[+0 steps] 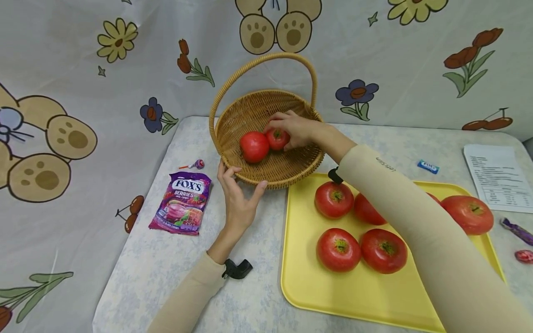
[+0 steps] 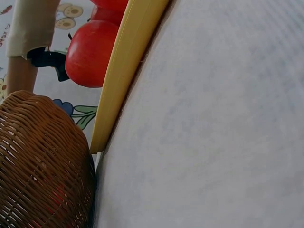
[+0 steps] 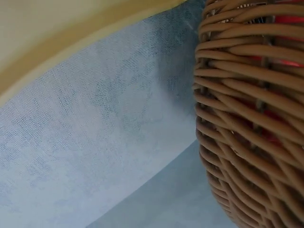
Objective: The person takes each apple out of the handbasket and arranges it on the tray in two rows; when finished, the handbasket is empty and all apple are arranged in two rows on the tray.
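Note:
A wicker basket (image 1: 258, 102) with a tall arched handle stands at the back of the table, its mouth tilted toward me. Inside lies a red apple (image 1: 254, 147). Right beside it, my right hand (image 1: 296, 129) reaches in over the right rim and holds a second apple (image 1: 276, 138) in its fingers. My left hand (image 1: 238, 201) grips the basket's front left rim, fingers over the edge and thumb against the front. In the left wrist view the woven side of the basket (image 2: 42, 156) fills the lower left; the right wrist view shows its weave (image 3: 251, 104) up close.
A yellow tray (image 1: 316, 296) with several apples (image 1: 339, 249) lies at the right, partly under my right forearm. To the left are a purple candy bag (image 1: 183, 203) and a lollipop (image 1: 199, 164). Wrapped candies (image 1: 428, 166) and a printed sheet (image 1: 499, 178) lie far right.

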Motion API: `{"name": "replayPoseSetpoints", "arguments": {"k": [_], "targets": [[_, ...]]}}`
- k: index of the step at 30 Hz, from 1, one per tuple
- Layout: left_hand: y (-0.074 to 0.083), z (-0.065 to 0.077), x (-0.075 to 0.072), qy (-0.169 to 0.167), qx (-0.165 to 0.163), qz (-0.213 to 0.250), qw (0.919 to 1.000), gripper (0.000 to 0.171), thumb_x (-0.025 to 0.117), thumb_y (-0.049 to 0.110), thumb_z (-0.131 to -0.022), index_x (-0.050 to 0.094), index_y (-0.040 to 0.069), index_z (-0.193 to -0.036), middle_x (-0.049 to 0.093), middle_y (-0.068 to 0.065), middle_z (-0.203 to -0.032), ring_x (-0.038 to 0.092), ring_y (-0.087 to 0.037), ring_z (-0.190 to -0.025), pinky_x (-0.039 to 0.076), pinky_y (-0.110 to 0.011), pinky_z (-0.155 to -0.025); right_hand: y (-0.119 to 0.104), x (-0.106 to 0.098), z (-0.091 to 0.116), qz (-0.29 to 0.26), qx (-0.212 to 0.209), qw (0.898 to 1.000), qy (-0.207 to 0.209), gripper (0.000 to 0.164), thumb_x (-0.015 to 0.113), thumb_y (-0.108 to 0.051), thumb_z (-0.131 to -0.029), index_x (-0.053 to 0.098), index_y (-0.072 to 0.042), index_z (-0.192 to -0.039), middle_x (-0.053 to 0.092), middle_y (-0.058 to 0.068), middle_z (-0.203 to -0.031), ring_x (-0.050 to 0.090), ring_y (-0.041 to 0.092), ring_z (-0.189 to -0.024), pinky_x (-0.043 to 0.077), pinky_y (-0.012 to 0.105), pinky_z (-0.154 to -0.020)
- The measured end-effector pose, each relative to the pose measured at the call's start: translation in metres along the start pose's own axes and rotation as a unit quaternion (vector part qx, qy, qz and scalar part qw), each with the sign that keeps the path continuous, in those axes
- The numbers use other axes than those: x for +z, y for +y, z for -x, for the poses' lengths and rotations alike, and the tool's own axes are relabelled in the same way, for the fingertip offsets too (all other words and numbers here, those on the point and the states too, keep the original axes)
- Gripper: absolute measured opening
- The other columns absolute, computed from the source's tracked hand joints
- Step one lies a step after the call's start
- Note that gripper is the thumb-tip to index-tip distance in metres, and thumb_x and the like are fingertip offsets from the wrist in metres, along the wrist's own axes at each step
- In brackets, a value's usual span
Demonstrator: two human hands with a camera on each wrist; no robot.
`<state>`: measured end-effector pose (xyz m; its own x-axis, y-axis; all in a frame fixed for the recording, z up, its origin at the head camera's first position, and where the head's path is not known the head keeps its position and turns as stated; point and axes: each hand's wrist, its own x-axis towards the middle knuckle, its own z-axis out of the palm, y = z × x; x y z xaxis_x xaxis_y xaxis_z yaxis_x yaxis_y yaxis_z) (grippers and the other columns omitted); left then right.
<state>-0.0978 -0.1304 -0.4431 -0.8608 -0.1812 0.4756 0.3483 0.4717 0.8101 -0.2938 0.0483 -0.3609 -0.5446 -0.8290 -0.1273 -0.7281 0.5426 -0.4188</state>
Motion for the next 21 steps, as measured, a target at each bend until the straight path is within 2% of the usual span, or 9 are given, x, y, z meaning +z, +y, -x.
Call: {"name": "replayPoseSetpoints", "arguments": {"k": [2, 5, 9, 14, 21], "targets": [[0.000, 0.000, 0.000, -0.002, 0.000, -0.001, 1.0000, 0.069, 0.065, 0.051, -0.089, 0.032, -0.001, -0.119, -0.001, -0.016, -0.161, 0.004, -0.022, -0.151, 0.016, -0.052, -0.119, 0.000, 0.000, 0.000, -0.001, -0.002, 1.000, -0.002, 0.068, 0.084, -0.008, -0.075, 0.055, -0.019, -0.134, 0.042, 0.010, -0.142, 0.038, 0.037, -0.131, 0.024, 0.055, -0.114], [0.000, 0.001, 0.000, -0.002, 0.001, -0.003, 1.0000, 0.068, 0.066, 0.050, -0.089, 0.032, -0.001, -0.118, -0.001, -0.016, -0.161, 0.004, -0.023, -0.151, 0.016, -0.053, -0.118, 0.000, 0.001, 0.000, -0.001, -0.004, 1.000, -0.004, 0.066, 0.085, -0.010, -0.074, 0.056, -0.019, -0.133, 0.046, 0.010, -0.139, 0.041, 0.036, -0.131, 0.024, 0.055, -0.114], [0.000, 0.003, 0.000, 0.003, 0.002, -0.006, 1.0000, 0.067, 0.066, 0.051, -0.088, 0.032, 0.002, -0.118, 0.001, -0.016, -0.161, 0.004, -0.024, -0.151, 0.016, -0.053, -0.118, -0.001, 0.001, 0.001, -0.002, -0.017, 1.000, -0.005, 0.063, 0.085, -0.010, -0.074, 0.058, -0.019, -0.130, 0.049, 0.009, -0.135, 0.046, 0.035, -0.126, 0.034, 0.052, -0.108], [0.001, 0.004, 0.000, 0.004, 0.004, -0.008, 1.0000, 0.065, 0.067, 0.050, -0.088, 0.032, 0.003, -0.117, 0.001, -0.015, -0.161, 0.004, -0.024, -0.151, 0.016, -0.053, -0.118, 0.000, -0.001, 0.006, 0.001, -0.037, 0.999, 0.000, 0.061, 0.085, -0.011, -0.072, 0.060, -0.017, -0.128, 0.055, 0.009, -0.129, 0.052, 0.030, -0.120, 0.038, 0.048, -0.106], [0.002, 0.005, 0.001, 0.003, 0.010, -0.004, 0.9999, 0.064, 0.069, 0.047, -0.088, 0.032, 0.002, -0.117, 0.000, -0.014, -0.161, 0.006, -0.025, -0.151, 0.017, -0.054, -0.118, -0.002, -0.010, 0.017, 0.003, -0.033, 0.999, 0.012, 0.062, 0.086, -0.013, -0.072, 0.061, -0.018, -0.128, 0.056, 0.007, -0.127, 0.051, 0.029, -0.120, 0.038, 0.048, -0.105]]}}
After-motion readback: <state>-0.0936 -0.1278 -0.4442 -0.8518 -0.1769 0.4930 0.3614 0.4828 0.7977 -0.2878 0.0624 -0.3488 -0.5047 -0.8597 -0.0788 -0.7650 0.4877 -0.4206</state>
